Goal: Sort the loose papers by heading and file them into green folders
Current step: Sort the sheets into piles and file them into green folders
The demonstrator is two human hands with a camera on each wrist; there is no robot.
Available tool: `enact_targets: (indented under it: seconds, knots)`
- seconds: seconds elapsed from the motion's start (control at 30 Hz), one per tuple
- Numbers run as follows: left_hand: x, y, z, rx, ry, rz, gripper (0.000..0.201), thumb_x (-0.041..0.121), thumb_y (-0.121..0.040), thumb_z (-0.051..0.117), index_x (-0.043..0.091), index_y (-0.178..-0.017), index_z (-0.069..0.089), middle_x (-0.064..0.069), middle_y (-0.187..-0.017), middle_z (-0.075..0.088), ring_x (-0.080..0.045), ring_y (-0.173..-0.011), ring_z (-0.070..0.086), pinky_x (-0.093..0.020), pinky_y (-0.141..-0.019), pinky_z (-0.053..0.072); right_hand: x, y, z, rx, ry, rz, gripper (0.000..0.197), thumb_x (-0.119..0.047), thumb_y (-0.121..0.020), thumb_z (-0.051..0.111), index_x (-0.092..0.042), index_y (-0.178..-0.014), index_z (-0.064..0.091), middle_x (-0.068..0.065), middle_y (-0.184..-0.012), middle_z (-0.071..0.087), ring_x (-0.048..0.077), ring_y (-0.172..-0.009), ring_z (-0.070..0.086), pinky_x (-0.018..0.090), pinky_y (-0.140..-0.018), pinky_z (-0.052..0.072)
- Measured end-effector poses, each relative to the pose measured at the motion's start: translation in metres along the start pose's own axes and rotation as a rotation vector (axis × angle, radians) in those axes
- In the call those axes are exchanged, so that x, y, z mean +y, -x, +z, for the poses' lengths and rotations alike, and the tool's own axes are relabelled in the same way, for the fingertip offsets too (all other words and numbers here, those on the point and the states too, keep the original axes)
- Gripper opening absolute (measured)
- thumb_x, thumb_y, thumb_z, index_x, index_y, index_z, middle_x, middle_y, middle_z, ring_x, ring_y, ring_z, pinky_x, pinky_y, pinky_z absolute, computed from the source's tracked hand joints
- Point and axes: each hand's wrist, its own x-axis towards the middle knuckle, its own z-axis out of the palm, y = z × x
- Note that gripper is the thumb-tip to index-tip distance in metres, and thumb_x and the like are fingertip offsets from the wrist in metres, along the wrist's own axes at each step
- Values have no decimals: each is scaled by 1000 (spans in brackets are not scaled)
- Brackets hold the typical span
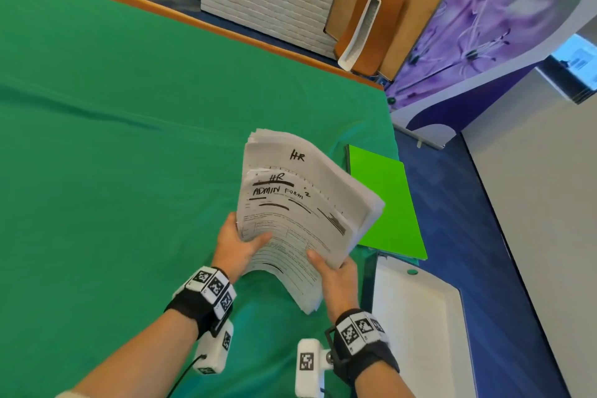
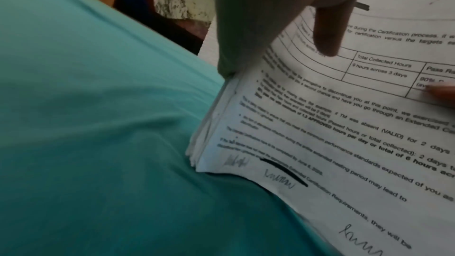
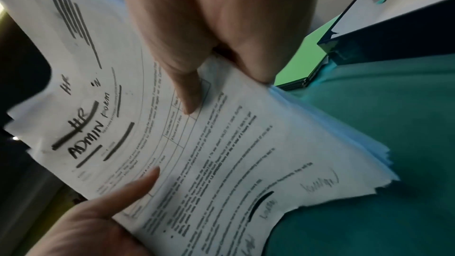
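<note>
A thick stack of printed papers (image 1: 300, 203) is held up above the green cloth, bending over at its near end. The top sheet (image 3: 187, 153) reads a struck-out "HR" and "ADMIN Form 2"; the sheet behind it is headed "HR". My left hand (image 1: 237, 244) grips the stack's left edge, thumb (image 2: 327, 32) lying on the top sheet. My right hand (image 1: 332, 271) grips the lower right edge, thumb (image 3: 187, 89) pressed on the page. The bright green folders (image 1: 384, 203) lie flat in a small pile to the right, partly hidden by the stack.
A green cloth (image 1: 129, 139) covers the table, which has a wooden far edge (image 1: 193, 22). An open white binder or tray (image 1: 416, 307) lies at the near right, touching the folders. Blue floor (image 1: 468, 236) runs beyond the table's right edge.
</note>
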Motion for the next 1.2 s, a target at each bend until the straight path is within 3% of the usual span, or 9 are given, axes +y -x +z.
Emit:
enact_targets:
  seconds: [0.07, 0.2, 0.3, 0.4, 0.53, 0.7, 0.87, 1.03, 1.2]
  knots:
    - [0, 2, 3, 88, 2, 7, 49, 9, -75, 80, 14, -115, 51, 3, -108, 66, -9, -97, 65, -24, -73, 54, 0, 5, 1, -8, -10, -9, 24, -11, -82, 75, -18, -105, 69, -5, -98, 75, 9, -92, 70, 23, -73, 57]
    - [-8, 7, 12, -22, -165, 25, 27, 23, -91, 65, 18, -112, 49, 2, -110, 66, -16, -99, 67, -38, -82, 58, 6, 9, 3, 12, 81, -2, 26, -14, -87, 70, -31, -105, 62, -16, -103, 69, -2, -97, 64, 11, -76, 51]
    - [5, 6, 16, -47, -333, 146, 22, 29, -96, 58, 14, -110, 51, 4, -104, 67, -14, -90, 69, -37, -76, 60, -11, -2, -9, 117, 173, -66, 21, -19, -87, 70, -22, -107, 65, -10, -102, 71, 9, -97, 67, 26, -80, 55]
    - [16, 5, 13, -90, -421, 209, 17, 28, -96, 59, 15, -104, 51, 9, -100, 66, -9, -87, 66, -33, -73, 56, -24, -3, -25, 112, 243, -73, 25, -18, -86, 71, -24, -109, 63, -11, -101, 69, 5, -91, 66, 27, -78, 54]
    - [-16, 2, -4, -121, -571, -12, 17, 28, -94, 63, 17, -101, 53, 3, -100, 66, -14, -86, 65, -34, -73, 55, 8, -2, -34, 96, 423, 130, 29, -18, -88, 68, -19, -111, 51, 1, -108, 67, 11, -89, 63, 34, -83, 53]
    - [-66, 18, -26, -94, -1079, -249, 32, 35, -92, 62, 13, -111, 47, -6, -113, 57, -24, -95, 60, -36, -84, 53, 78, 18, -45, -82, 838, 463, 67, -35, -87, 68, -7, -138, 36, 11, -131, 53, 25, -119, 54, 32, -97, 44]
    - [-73, 29, -25, 58, -1148, -160, 33, 44, -91, 62, 15, -102, 50, -2, -101, 54, -19, -86, 57, -33, -78, 53, 98, 33, -48, -69, 778, 421, 41, -41, -81, 74, -16, -104, 52, -3, -95, 61, 14, -86, 60, 25, -75, 48]
    - [-73, 29, -27, 48, -1258, -48, 28, 45, -94, 57, 19, -88, 47, 6, -82, 49, -12, -71, 52, -25, -64, 48, 107, 28, -52, -1, 767, 371, 27, -35, -85, 71, -12, -86, 57, -4, -80, 61, 19, -80, 61, 28, -71, 47]
    - [-68, 27, -26, -2, -1319, -16, 39, 55, -90, 56, 18, -95, 45, 5, -85, 51, -12, -73, 55, -25, -62, 47, 106, 28, -56, 10, 783, 289, 27, -32, -91, 64, -13, -72, 63, -1, -73, 67, 19, -71, 66, 35, -72, 56]
